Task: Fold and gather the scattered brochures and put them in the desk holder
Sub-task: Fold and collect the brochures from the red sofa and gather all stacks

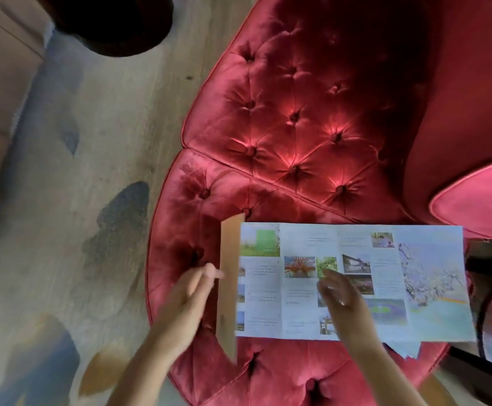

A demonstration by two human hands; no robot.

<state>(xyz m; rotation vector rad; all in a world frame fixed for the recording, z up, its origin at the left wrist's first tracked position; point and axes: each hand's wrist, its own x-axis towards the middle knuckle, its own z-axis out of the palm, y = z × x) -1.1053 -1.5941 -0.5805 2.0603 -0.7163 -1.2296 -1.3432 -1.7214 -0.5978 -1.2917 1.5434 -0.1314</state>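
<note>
Nearest the camera, the left hand (193, 291) lies open, fingers straight, fingertips touching the raised brown end panel (227, 285) of an unfolded brochure (353, 281). Beside it, the right hand (340, 297) is open and blurred over the brochure's middle panels. That brochure is spread flat on a red tufted ottoman (268, 373). Beyond it stands a matching red chair (312, 112) on a patterned rug (63, 186).

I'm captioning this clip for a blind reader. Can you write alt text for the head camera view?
An unfolded, multi-panel photo brochure lies flat on a red tufted velvet ottoman, its brown leftmost panel lifted at the left hand while the right hand hovers over the middle. Pale patterned carpet lies to the left.
</note>
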